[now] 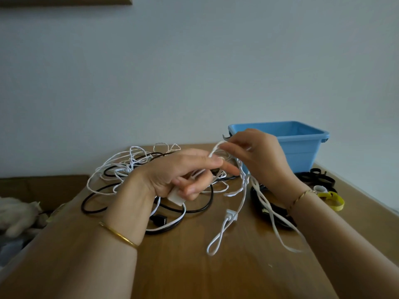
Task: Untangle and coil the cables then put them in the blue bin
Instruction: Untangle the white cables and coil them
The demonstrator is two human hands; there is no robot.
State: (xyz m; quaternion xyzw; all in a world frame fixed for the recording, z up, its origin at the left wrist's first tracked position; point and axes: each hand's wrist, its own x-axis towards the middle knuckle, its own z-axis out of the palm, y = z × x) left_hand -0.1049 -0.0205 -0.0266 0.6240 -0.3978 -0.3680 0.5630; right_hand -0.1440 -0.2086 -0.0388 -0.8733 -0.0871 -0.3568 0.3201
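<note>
Nearest me, both forearms rise from the bottom of the frame over the table (194, 277). I see the left hand (179, 175) curled around a white plug (175, 197), and the right hand (259, 156) pinching a white cable (243, 180) just above the left fingers. From that pinch the cable hangs near vertical toward lower centre. The tangle (129, 169) lies left of centre, behind the left hand. The bin (302, 147) sits right behind the right hand, so I judge that hand nearer for the drop.

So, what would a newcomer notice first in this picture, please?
At centre, the left hand grips a white plug while the right hand pinches a white cable loop. Behind lies a tangle of black and white cables on the wooden table; the blue bin stands far right.
</note>
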